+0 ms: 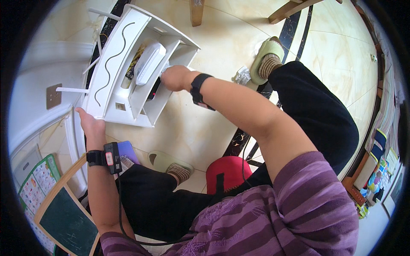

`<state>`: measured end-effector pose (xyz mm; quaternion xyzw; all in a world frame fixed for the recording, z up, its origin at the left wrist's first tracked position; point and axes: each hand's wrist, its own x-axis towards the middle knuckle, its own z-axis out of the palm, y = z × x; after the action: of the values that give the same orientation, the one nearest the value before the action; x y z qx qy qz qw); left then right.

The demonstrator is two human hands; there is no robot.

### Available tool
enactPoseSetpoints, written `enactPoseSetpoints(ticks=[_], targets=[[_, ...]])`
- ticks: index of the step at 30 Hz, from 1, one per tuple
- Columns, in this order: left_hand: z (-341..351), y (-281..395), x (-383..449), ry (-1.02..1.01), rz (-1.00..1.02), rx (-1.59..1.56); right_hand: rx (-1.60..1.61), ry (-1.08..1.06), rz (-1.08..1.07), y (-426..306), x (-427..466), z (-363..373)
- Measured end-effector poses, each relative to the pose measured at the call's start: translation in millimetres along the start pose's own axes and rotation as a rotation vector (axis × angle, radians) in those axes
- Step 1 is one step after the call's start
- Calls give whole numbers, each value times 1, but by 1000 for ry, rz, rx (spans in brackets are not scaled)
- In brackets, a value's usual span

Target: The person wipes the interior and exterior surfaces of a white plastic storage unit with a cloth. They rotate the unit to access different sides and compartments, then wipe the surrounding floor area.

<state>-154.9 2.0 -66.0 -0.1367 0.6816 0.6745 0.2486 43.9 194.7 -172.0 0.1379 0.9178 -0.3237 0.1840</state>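
A white shelf box (117, 60) with a wavy dark line on its front panel stands on the tiled floor near the wall. My left hand (91, 124) is at its lower left corner, thumb along the edge; the fingers are mostly hidden. My right hand (175, 78) reaches into the outer compartment, fingers curled, with a bit of whitish material showing beside them; what it grips cannot be told. Close to that hand is a black device (155, 89) with a small red light. A white plastic router-like device (150, 63) sits in the middle compartment beside yellowish cables (134, 64).
Crumpled white paper (243, 75) lies by the slipper (267, 59) on my right foot. Wooden furniture legs (196, 12) stand beyond the box. A wall socket (53, 96) is at left, above a wood-framed chalkboard (69, 220). A red round object (224, 172) lies between my legs.
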Motion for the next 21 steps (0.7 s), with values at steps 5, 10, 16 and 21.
enactPoseSetpoints(ticks=[5, 10, 16, 21], targets=[[-7, -1, 1, -25, -7, 8, 44, 1, 3, -26, -8, 13], [-5, 1, -2, 50, -12, 33, 48, 12, -51, -47, -7, 33], [9, 4, -17, 110, -5, 36, 61, -43, -93, -63, -6, 52], [-4, -2, -7, 35, 8, -5, 594, -59, -316, -52, -13, 43]])
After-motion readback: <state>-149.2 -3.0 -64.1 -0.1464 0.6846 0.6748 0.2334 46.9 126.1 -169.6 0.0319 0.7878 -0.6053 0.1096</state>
